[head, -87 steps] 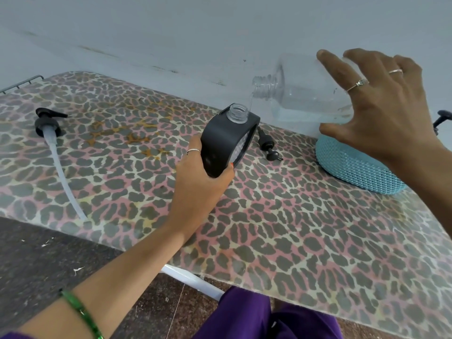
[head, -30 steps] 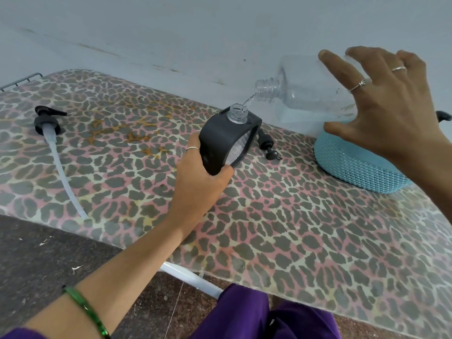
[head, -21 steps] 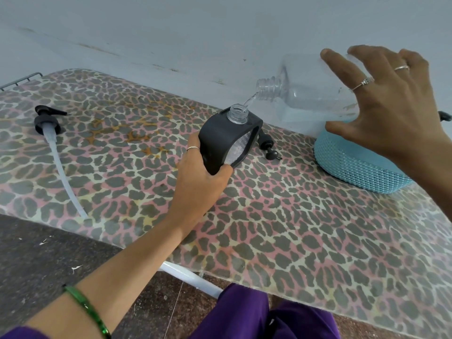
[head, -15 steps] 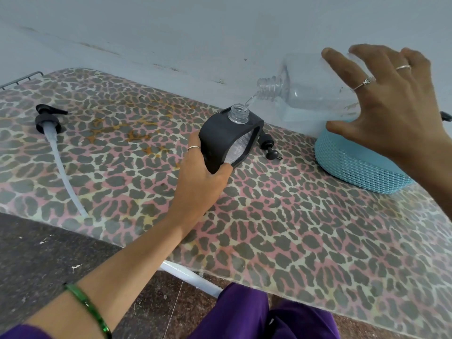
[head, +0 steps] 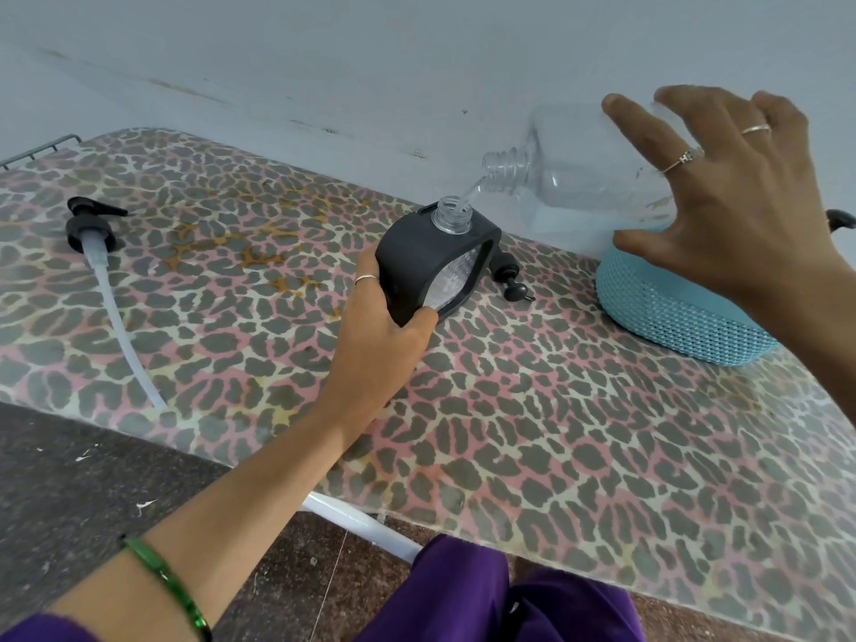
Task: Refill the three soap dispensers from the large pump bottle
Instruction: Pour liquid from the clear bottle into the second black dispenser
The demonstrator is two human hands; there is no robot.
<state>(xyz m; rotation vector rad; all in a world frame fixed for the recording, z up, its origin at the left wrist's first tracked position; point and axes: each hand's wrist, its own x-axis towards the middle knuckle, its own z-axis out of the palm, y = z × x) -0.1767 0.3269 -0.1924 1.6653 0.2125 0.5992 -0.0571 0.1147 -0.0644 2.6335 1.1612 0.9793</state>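
My left hand (head: 375, 345) grips a black soap dispenser (head: 417, 257) with a clear window, held tilted above the leopard-print table (head: 556, 433); its clear neck is open at the top. My right hand (head: 736, 201) holds the large clear bottle (head: 569, 183) on its side, fingers and thumb spread around its body. The bottle's threaded mouth points left and down, and a thin clear stream runs from it into the dispenser's neck. Clear liquid lies in the bottle's lower part.
The large pump head with its long white tube (head: 104, 271) lies on the table at the left. A small black pump cap (head: 509, 280) lies just behind the dispenser. A teal woven basket (head: 671, 312) stands at the right under the bottle. A wall runs behind the table.
The large bottle has tipped a little further and a stream now runs into the dispenser; 2.9 s ago none showed. Both hands have stayed nearly in place.
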